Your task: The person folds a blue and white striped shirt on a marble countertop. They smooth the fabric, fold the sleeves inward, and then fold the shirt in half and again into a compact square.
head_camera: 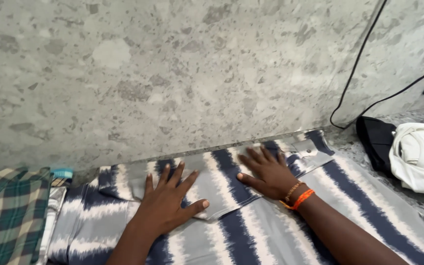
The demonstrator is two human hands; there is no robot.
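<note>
Striped cloth is spread on the worktop near the far wall and pressed flat by the left hand and right hand, fingers spread wide, so its fold is kept down.

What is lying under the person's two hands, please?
Both the left hand and the right hand press flat on a folded grey garment with navy and white stripes. What is beneath the garment is covered.
</note>
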